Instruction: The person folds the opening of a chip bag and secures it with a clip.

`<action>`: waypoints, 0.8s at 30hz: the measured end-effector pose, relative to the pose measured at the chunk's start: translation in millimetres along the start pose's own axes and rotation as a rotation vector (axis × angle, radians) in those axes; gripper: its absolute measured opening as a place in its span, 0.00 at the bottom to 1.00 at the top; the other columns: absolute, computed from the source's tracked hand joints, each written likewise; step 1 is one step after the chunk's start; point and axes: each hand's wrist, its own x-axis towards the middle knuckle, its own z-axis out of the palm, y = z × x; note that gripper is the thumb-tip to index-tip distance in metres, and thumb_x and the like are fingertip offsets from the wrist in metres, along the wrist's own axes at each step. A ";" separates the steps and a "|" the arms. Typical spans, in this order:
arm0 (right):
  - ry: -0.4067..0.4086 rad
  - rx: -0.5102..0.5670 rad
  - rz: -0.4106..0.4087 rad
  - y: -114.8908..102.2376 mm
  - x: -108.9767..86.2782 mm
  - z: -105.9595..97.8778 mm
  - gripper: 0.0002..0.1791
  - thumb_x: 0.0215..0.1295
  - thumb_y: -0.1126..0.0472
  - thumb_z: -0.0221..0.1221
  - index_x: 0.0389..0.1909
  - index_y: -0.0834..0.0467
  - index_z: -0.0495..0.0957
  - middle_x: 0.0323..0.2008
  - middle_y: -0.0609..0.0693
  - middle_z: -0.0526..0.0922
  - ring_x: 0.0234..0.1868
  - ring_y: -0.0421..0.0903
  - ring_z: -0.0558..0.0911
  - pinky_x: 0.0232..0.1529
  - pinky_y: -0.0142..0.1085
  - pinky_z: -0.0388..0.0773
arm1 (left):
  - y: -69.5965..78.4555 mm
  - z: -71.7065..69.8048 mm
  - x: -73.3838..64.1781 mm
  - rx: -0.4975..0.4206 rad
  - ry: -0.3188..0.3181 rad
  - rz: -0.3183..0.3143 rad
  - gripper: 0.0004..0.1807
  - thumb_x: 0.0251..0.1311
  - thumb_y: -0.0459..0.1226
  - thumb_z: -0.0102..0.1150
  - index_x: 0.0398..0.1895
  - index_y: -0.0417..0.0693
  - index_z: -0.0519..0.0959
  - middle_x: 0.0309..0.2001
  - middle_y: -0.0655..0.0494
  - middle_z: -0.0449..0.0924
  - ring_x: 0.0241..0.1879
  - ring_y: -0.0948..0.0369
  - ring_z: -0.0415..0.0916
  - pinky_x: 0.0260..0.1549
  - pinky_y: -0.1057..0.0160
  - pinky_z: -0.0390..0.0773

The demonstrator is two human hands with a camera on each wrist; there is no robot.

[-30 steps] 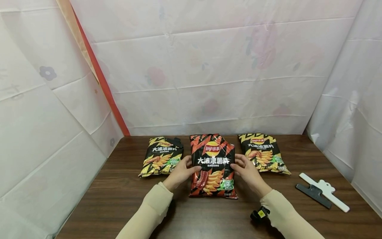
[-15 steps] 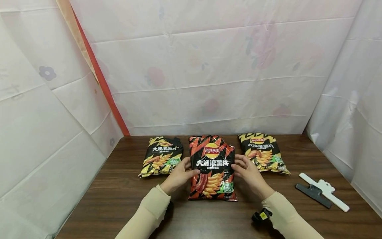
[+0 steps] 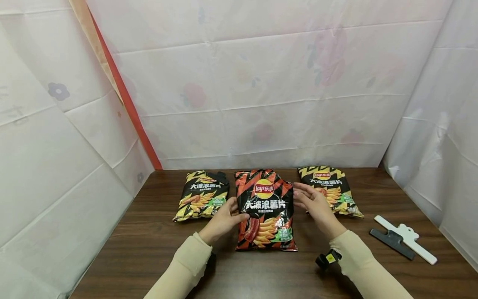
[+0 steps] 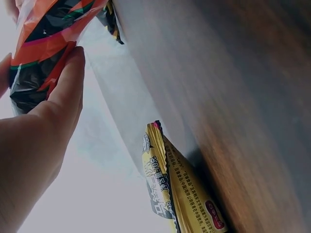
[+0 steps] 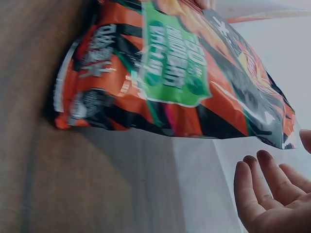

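Note:
A red and black Lay's chip bag [image 3: 265, 211] stands at the middle of the table, its top right corner slanting down. My left hand [image 3: 221, 221] holds its left edge, thumb on the front and fingers behind. In the left wrist view the left hand [image 4: 56, 104] has the crinkled red side of the bag [image 4: 41, 48] between thumb and fingers. My right hand [image 3: 315, 209] is at the bag's right edge with fingers extended. The right wrist view shows this hand [image 5: 272, 196] with spread fingers, a gap between them and the bag [image 5: 233, 102].
Yellow and black chip bags flank the red one, a left bag [image 3: 201, 197] and a right bag [image 3: 341, 193]. At the table's right lie a white clip [image 3: 416, 243] and a black clip [image 3: 392, 244], side by side. A patterned white cloth [image 3: 261, 104] rises behind the table.
The red bag has lowered slightly toward me and settled. My right hand has released its right edge and moved up a little; my left hand stays on the left edge.

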 end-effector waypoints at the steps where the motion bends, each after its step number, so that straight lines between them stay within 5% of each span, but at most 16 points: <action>1: 0.005 -0.011 0.002 -1.2 1.2 -0.3 0.32 0.73 0.49 0.53 0.71 0.61 0.62 0.70 0.62 0.66 0.56 0.38 0.80 0.61 0.45 0.75 | -0.1 -0.3 -0.3 0.012 0.003 -0.005 0.36 0.64 0.37 0.63 0.70 0.38 0.58 0.68 0.35 0.66 0.67 0.42 0.67 0.60 0.47 0.74; 8: 0.035 -0.064 0.033 -5.7 7.8 2.2 0.33 0.71 0.46 0.55 0.69 0.61 0.66 0.68 0.62 0.69 0.64 0.58 0.74 0.62 0.49 0.74 | -0.3 -1.6 -4.7 0.091 0.047 -0.054 0.46 0.62 0.43 0.65 0.75 0.38 0.51 0.74 0.32 0.53 0.73 0.38 0.53 0.66 0.38 0.62; 16: 0.070 -0.093 0.053 -7.8 11.0 6.5 0.30 0.72 0.48 0.56 0.66 0.65 0.70 0.63 0.65 0.73 0.56 0.51 0.82 0.61 0.49 0.75 | 1.9 -2.1 -7.5 0.064 0.022 -0.035 0.51 0.62 0.40 0.65 0.77 0.36 0.42 0.75 0.31 0.48 0.73 0.38 0.52 0.66 0.39 0.62; 24: 0.117 -0.119 0.073 -8.7 11.6 9.5 0.29 0.70 0.46 0.57 0.61 0.64 0.76 0.60 0.62 0.77 0.48 0.42 0.84 0.59 0.47 0.76 | 2.8 -3.1 -7.4 0.049 0.022 -0.039 0.46 0.62 0.40 0.65 0.77 0.41 0.49 0.74 0.35 0.54 0.72 0.39 0.56 0.64 0.40 0.66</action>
